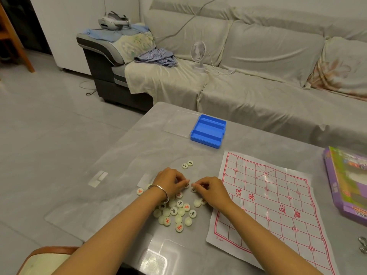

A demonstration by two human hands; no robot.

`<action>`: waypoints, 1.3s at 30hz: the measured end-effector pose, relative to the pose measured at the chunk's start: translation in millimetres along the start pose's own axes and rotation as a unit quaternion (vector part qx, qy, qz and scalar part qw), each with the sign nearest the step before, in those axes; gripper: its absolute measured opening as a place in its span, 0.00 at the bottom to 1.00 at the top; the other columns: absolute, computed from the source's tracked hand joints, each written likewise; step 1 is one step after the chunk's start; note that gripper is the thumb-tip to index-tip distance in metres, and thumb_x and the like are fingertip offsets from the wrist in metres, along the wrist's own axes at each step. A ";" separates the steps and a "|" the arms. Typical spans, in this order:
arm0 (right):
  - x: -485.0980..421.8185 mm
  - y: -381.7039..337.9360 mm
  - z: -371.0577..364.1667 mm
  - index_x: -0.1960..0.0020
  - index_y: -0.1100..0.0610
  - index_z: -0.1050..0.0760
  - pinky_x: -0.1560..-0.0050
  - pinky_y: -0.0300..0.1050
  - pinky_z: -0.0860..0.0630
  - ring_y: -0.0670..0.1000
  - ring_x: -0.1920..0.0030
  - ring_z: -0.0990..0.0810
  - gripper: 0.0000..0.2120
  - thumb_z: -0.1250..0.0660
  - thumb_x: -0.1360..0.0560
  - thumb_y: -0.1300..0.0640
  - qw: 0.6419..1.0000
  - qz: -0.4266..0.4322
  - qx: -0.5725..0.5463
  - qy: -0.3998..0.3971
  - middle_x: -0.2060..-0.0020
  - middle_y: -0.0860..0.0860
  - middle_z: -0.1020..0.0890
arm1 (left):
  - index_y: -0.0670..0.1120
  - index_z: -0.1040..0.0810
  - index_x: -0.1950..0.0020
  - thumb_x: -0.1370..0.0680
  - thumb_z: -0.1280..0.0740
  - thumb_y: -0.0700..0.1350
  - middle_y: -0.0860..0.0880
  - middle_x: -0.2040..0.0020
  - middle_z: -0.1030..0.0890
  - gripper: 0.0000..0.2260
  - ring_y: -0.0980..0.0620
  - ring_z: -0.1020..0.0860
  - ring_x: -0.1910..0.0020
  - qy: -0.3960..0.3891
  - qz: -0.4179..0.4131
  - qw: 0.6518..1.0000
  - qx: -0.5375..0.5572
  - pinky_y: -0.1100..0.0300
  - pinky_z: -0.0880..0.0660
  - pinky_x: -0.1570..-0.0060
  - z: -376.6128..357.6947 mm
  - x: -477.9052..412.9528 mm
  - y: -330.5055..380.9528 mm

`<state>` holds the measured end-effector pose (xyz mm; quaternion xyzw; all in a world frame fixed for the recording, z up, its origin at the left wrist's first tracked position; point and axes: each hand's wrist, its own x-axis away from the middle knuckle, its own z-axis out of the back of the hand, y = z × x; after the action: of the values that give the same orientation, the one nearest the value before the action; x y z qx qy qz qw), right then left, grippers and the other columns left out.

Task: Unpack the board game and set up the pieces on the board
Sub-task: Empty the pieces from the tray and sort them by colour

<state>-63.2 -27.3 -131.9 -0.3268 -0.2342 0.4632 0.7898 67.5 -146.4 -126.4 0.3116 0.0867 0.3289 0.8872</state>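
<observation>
Two bare forearms reach over the table's [139,151] near edge. Left hand [170,180] and right hand [213,190] each pinch a round white piece with curled fingers [198,184], just above the heap of pieces [178,213]. The paper board [268,205] lies flat toward the right edge, and the open blue box [208,131] sits toward the far edge.
</observation>
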 end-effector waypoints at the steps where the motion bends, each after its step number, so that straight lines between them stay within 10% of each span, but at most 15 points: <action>1: -3.1 1.6 0.6 0.51 0.53 0.18 0.58 0.33 0.28 0.43 0.59 0.23 0.08 0.33 0.25 0.51 1.000 -0.005 -0.013 0.010 0.56 0.48 0.17 | 0.51 0.18 0.52 0.24 0.35 0.54 0.51 0.56 0.19 0.10 0.54 0.24 0.58 0.010 0.007 1.000 -0.004 0.62 0.29 0.56 0.7 -3.4 0.5; 10: 13.5 14.0 9.4 0.39 0.48 0.26 0.42 0.35 0.28 0.39 0.45 0.26 0.13 0.38 0.22 0.51 0.998 0.048 0.030 0.024 0.41 0.44 0.24 | 0.50 0.25 0.39 0.21 0.40 0.49 0.50 0.43 0.23 0.12 0.50 0.28 0.42 0.124 0.030 0.992 -0.014 0.55 0.30 0.42 19.1 8.5 -26.0; 13: 22.3 7.7 6.3 0.25 0.46 0.44 0.27 0.41 0.52 0.40 0.26 0.51 0.24 0.47 0.20 0.45 0.979 0.130 0.127 -0.094 0.26 0.39 0.47 | 0.48 0.31 0.31 0.19 0.45 0.51 0.49 0.33 0.28 0.17 0.50 0.33 0.33 0.065 0.027 0.997 -0.027 0.55 0.35 0.34 15.5 19.7 -38.4; 17: 21.0 -1.1 -9.6 0.24 0.47 0.63 0.28 0.42 0.67 0.41 0.28 0.68 0.31 0.63 0.23 0.37 0.929 0.153 0.268 -0.202 0.27 0.40 0.64 | 0.49 0.41 0.25 0.17 0.52 0.50 0.52 0.25 0.42 0.20 0.52 0.46 0.25 -0.006 0.013 0.998 -0.061 0.59 0.50 0.27 7.6 28.0 -40.9; 31: -74.3 -9.9 2.2 0.23 0.49 0.58 0.26 0.46 0.62 0.46 0.24 0.59 0.26 0.54 0.18 0.46 0.944 0.119 0.277 -0.131 0.23 0.46 0.54 | 0.52 0.47 0.24 0.18 0.56 0.51 0.55 0.24 0.46 0.21 0.57 0.52 0.25 -0.024 -0.015 0.995 -0.099 0.61 0.59 0.29 7.2 25.5 -39.8; 36: 2.0 -5.6 27.3 0.24 0.46 0.48 0.26 0.39 0.58 0.40 0.26 0.48 0.22 0.50 0.18 0.51 0.965 0.135 0.178 -0.136 0.25 0.42 0.44 | 0.53 0.49 0.24 0.37 0.77 0.72 0.56 0.24 0.50 0.47 0.57 0.54 0.25 -0.024 -0.046 0.991 -0.125 0.62 0.63 0.30 11.2 36.8 -39.0; 39: 49.9 10.8 36.1 0.26 0.43 0.44 0.28 0.34 0.63 0.33 0.29 0.49 0.21 0.52 0.19 0.47 0.952 0.140 0.221 -0.156 0.27 0.39 0.41 | 0.56 0.46 0.25 0.34 0.76 0.70 0.58 0.25 0.47 0.43 0.62 0.56 0.26 -0.029 -0.100 0.987 -0.121 0.63 0.65 0.30 9.3 51.7 -34.3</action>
<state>-70.8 31.4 -112.0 -0.0972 -0.1978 0.6544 0.7233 128.7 -138.3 -137.4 0.2018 0.0509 0.2376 0.9488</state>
